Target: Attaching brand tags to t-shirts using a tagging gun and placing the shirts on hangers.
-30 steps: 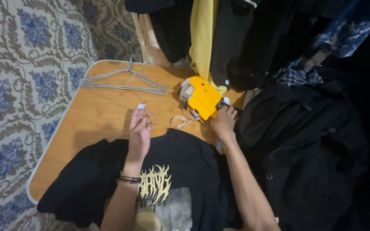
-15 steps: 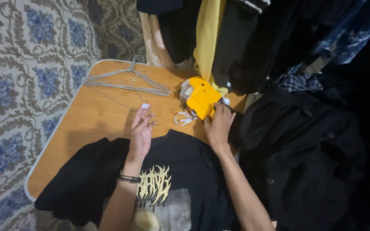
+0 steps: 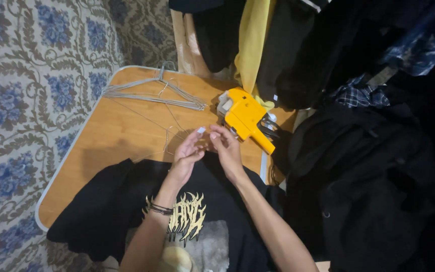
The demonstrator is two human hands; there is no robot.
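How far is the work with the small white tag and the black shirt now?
Done: the black T-shirt lies spread on the wooden table. In hand: left hand and right hand meet over a small white tag, beside the yellow tagging gun. Left: no tag shows on the shirt; wire hangers lie unused.

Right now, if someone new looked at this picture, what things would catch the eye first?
The bright yellow handheld tool lies on the wooden table, just beyond the hands. The left hand and right hand meet over a black printed T-shirt, pinching a small white tag. Wire hangers lie at the table's far left.
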